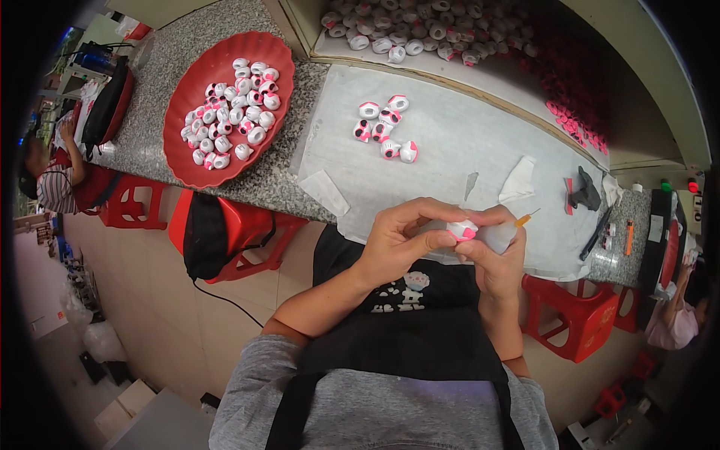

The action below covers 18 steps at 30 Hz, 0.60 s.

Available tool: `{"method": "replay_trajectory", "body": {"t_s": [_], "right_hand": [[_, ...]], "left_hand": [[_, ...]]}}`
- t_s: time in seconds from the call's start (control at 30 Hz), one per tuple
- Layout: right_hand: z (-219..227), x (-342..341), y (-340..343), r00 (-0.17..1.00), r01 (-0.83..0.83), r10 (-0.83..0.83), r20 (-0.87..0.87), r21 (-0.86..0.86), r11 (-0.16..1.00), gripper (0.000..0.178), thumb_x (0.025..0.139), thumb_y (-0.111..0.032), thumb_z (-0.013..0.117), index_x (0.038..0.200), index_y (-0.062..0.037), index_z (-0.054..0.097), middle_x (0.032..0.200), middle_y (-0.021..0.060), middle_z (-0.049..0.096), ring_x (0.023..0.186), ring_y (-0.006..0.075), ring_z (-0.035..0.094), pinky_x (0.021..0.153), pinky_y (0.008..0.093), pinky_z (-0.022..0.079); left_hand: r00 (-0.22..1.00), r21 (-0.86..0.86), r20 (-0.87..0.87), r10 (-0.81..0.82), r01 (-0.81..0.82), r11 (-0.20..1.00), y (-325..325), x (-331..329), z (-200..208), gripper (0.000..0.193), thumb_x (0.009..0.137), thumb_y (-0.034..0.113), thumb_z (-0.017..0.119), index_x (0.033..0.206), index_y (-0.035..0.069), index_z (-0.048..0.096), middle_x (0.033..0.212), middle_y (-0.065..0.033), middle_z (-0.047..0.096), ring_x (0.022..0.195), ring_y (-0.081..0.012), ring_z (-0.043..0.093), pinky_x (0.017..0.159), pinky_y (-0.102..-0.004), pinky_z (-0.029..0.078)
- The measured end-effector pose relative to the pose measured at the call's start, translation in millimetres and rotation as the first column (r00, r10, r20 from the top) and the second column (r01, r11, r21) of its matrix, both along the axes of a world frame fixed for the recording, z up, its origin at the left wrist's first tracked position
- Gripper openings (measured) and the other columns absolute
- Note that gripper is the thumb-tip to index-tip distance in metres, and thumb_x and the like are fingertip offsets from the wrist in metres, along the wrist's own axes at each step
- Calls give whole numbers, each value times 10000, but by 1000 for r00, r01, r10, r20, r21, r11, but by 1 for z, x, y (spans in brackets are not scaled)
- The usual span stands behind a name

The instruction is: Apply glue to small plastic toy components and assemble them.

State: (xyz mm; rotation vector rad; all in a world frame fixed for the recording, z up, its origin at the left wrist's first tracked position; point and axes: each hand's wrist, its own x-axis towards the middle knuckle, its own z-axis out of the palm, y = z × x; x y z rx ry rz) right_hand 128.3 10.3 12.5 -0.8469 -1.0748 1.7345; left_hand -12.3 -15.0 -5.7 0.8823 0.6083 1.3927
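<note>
"Black apron (405,352) is closest to me, and past it my two hands meet."

"What are they holding?"

"My left hand (401,236) has its fingertips pinched on a small white and pink piece (463,229). My right hand (501,253) is closed around a cloudy bottle (498,238), with its thumb and first finger at the right side of the piece."

"How will they handle?"

"I think the piece is light, hard and smooth, so it could slip. I'd hold it by its sides. The bottle looks soft, so I'd squeeze gently. Its thin orange tip (523,220) might poke or bend."

"What's around you?"

"On the left, a red tray (184,101) with lots of little toy-like bits (223,112). Next, a few more (391,117) on the white sheet (442,150). Farther back, a big pile (415,46). Then, on the right, paper scraps (519,180) and a dark rag (586,195)."

"Anything in the way?"

"Just the bottle, crowding my right fingers."
</note>
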Motion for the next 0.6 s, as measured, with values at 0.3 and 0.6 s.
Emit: {"method": "replay_trajectory", "body": {"t_s": [0.3, 0.6], "right_hand": [[2, -2, 0, 1000, -6, 6, 10, 2, 1000, 271, 639, 23, 613, 894, 34, 521, 674, 54, 537, 549, 74, 478, 469, 176, 380], [0, -5, -1, 1000, 8, -7, -16, 3, 1000, 262, 646, 36, 579, 901, 31, 518, 670, 53, 536, 533, 74, 473, 491, 179, 383]], "left_hand": [[996, 46, -72, 57, -54, 997, -1, 1, 2, 238, 733, -20, 502, 968, -42, 475, 960, -133, 505, 897, -178, 490, 798, -300, 377], [992, 47, -77, 99, -96, 994, -2, 4, 0, 230, 731, -3, 509, 955, -47, 481, 965, -141, 503, 967, -219, 468, 837, -329, 358]]}}
